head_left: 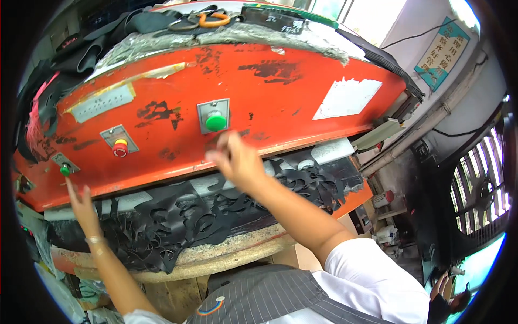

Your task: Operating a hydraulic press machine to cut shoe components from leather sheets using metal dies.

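Observation:
In front of me stands a red-orange machine panel (178, 127) with scuffed paint. My left hand (82, 205) reaches up with fingers stretched out, its fingertips just below a small green push button (65, 169). My right hand (238, 164) is slightly blurred, its fingers bent but apart. It holds nothing that I can see and hovers just below a large green push button (216, 122) on a metal plate. Between the two lies a red mushroom button (120, 148) with a yellow collar. Under the panel, cut black leather scraps (178, 216) full of holes lie tangled.
Scissors with orange handles (214, 20) rest on the machine's top beside dark material (135, 22). A pale worn ledge (237, 247) runs along the front near my body. A large black fan (483, 183) stands at right, and another person (450, 294) shows at lower right.

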Action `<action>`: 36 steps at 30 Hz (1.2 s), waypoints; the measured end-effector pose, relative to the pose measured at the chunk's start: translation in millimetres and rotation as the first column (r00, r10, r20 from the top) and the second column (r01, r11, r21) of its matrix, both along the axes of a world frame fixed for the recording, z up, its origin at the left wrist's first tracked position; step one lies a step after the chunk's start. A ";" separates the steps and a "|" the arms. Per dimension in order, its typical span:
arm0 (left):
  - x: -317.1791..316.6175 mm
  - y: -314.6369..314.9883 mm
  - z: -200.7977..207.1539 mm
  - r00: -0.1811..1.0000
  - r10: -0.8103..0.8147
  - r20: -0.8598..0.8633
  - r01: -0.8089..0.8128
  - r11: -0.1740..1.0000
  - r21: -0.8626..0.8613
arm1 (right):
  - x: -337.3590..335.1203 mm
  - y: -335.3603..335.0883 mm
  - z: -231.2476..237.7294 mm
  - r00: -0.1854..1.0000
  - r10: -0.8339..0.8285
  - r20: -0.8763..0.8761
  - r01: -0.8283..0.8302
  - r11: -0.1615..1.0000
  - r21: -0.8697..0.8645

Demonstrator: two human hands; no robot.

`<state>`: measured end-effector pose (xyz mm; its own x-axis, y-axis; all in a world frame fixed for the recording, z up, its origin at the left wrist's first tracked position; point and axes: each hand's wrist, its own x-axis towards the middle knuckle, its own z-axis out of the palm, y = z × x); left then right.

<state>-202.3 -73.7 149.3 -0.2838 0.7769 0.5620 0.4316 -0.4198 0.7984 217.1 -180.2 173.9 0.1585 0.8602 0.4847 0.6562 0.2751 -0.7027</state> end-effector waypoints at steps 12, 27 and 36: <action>220.8 -255.1 -70.4 0.582 -0.638 -0.504 0.512 0.769 -0.382 | 17.3 -204.9 -107.5 0.813 0.373 0.447 -0.205 0.902 -0.381; 272.4 -204.3 -26.5 0.619 -0.695 -0.366 0.261 0.622 -0.739 | 106.0 -131.5 -54.1 0.750 0.659 0.054 -0.507 0.625 -0.594; 389.5 -97.3 -94.4 0.696 -0.478 -0.536 0.387 0.878 -0.281 | 155.8 18.2 -94.6 0.864 0.168 0.475 -0.135 0.985 -0.104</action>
<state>187.2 -171.0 54.8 0.4433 0.8112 0.3815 0.6211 -0.5848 0.5218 373.0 -162.0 79.4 -0.2148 0.8865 0.4098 0.8709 0.3638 -0.3305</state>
